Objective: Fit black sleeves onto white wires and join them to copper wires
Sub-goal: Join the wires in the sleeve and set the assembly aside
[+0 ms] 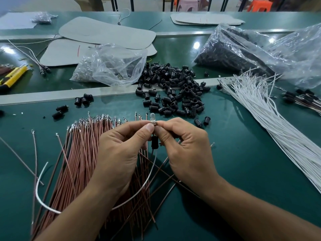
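Two clear plastic bags sit at the back of the green table (243, 171): the small bag (111, 65) holds tiny clear bulbs, the big bag (243, 49) on the right is stuffed with black sleeves. More of them lie loose in a pile of sleeves (175, 91) between the bags.

Up close, the left hand (119, 150) and the right hand (185, 148) meet fingertip to fingertip, each pinching the base of one clear bulb (152, 117) that pokes out above the thumbs, pointing away from the person. Right below, in the gap between the two palms, hangs a black sleeve (154, 142) – upright, its length running toward the person. From its lower end the white wire (36, 190) trails down, passes under the left wrist and curls out to the left. All this hovers over the bundle of copper wires (78, 162); the bundle of white wires (271, 119) lies well off to the right
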Tool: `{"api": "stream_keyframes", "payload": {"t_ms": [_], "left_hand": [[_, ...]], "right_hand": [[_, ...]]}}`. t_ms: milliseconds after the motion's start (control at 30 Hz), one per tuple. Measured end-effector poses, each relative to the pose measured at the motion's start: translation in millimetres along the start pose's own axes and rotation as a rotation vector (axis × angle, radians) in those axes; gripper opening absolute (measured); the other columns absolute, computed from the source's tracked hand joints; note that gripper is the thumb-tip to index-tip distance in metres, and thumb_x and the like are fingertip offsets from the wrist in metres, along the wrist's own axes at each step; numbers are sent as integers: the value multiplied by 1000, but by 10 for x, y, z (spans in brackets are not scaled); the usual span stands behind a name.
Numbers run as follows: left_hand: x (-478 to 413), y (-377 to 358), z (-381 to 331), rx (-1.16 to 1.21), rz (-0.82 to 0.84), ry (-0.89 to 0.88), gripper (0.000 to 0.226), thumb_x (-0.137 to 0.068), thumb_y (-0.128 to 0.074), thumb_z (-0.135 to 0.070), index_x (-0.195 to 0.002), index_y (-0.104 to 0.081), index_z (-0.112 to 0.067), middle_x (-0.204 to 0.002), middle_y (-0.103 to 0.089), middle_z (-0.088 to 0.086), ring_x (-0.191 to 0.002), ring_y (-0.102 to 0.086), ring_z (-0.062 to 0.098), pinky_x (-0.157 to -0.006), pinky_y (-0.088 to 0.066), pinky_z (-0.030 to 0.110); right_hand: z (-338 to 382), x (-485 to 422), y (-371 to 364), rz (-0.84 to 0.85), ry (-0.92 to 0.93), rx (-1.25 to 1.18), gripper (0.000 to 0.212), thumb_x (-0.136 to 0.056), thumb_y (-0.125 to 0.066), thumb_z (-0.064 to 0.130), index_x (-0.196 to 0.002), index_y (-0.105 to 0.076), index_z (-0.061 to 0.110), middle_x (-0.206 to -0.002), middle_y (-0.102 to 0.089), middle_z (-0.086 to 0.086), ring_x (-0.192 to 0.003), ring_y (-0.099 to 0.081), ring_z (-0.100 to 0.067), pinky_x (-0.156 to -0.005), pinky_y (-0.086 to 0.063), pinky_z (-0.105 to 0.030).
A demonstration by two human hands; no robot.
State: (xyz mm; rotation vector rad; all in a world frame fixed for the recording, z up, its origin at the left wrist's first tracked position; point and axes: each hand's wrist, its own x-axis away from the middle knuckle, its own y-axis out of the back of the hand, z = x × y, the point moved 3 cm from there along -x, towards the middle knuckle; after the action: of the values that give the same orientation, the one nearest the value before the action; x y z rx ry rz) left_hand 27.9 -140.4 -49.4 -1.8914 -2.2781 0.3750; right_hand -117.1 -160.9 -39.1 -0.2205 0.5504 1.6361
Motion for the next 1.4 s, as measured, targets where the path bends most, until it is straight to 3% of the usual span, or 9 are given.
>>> {"api": "stream_keyframes", "payload": {"t_ms": [367, 500, 733, 833, 900, 967, 1033, 1167, 1400], "left_hand": [[11, -11, -5, -67, 5, -38, 10, -80, -72, -22, -88, -78, -20, -85, -73, 7, -73, -62, 17, -66, -54, 21], [39, -28, -48, -242, 8, -156, 11, -88, -67, -15, -87, -76, -22, -81, -74, 2, -70, -67, 7, -66, -53, 15], [67, -62, -73, -418, -10, -241, 15, -93, -63, -9, -86, -71, -19, -81, -72, 1, -70, -68, 9, -63, -53, 13], [66, -68, -86, -404, 38, -199, 16, -95, -58, -6, -86, -67, -14, -79, -70, -1, -69, -66, 6, -62, -52, 14], [61, -67, -89, -386, 111, -147, 11, -96, -56, -10, -88, -65, -9, -78, -71, 4, -69, -68, 15, -63, -56, 22], [66, -70, -95, -374, 180, -89, 18, -91, -56, -24, -89, -63, -7, -72, -69, 8, -64, -66, 26, -59, -56, 32], [53, -61, -91, -352, 240, -21, 25, -86, -55, -30, -88, -63, -7, -67, -66, 5, -58, -59, 23, -56, -52, 29], [13, -21, -90, -257, 317, 94, 18, -82, -67, -30, -88, -71, -13, -74, -65, 1, -65, -58, 12, -61, -51, 19], [24, -3, -112, -225, 317, 142, 16, -75, -71, -27, -89, -75, -20, -77, -67, -2, -69, -57, 10, -62, -50, 20]], "right_hand": [[26, -12, 2, -7, 90, 121, 13, -93, -71, 10, -104, -78, 8, -89, -72, 2, -81, -68, -8, -72, -54, -21], [21, -12, -11, 19, 168, 243, 11, -93, -70, 9, -101, -78, 7, -84, -68, -1, -74, -64, -12, -64, -53, -32], [21, -15, -11, 101, 237, 358, 16, -96, -65, 12, -103, -77, 4, -85, -66, -6, -73, -62, -19, -64, -52, -39], [21, -59, 38, 173, 190, 297, 13, -94, -68, 13, -101, -77, 8, -85, -68, -2, -75, -64, -14, -67, -53, -32], [-2, -105, 97, 210, 105, 231, 10, -92, -72, 15, -100, -75, 12, -84, -69, 5, -75, -65, -10, -67, -53, -23], [-39, -147, 146, 285, -12, 107, 28, -90, -75, 15, -116, -66, 17, -91, -67, 8, -77, -67, -13, -68, -57, -27], [-49, -183, 173, 389, -16, 32, 49, -89, -74, 9, -133, -57, 21, -100, -64, 6, -81, -67, -17, -74, -58, -32], [-60, -224, 209, 367, 81, 12, 22, -86, -76, 2, -107, -75, 7, -97, -69, 0, -88, -70, -17, -80, -57, -28], [-135, -195, 216, 340, -139, -262, 20, -83, -75, -1, -100, -74, 11, -92, -76, -9, -85, -72, -20, -83, -59, -31]]}}
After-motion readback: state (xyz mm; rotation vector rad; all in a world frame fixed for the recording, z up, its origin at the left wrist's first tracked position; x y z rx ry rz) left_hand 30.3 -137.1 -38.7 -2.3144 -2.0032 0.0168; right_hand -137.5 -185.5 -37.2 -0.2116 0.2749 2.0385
